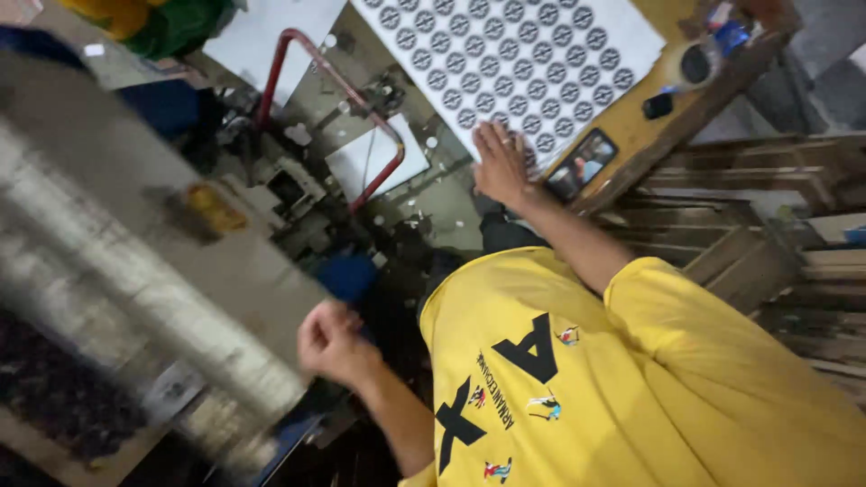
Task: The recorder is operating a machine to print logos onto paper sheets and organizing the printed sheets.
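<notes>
Head view is showing the right hand (501, 167) pressing flat, its fingers (494, 137) spread wide and gripping nothing, on the near edge of a white sheet (532, 54) printed with rows of dark round emblems. That sheet is lying on a wooden bench (636, 135), with a phone (585, 165) just beside the wrist. The left hand (332, 343) is curling into a tight fist; whether anything is sitting inside it cannot be told. It is hovering beside a blurred grey cylinder (135, 271), below a bent red pipe (307, 54).
</notes>
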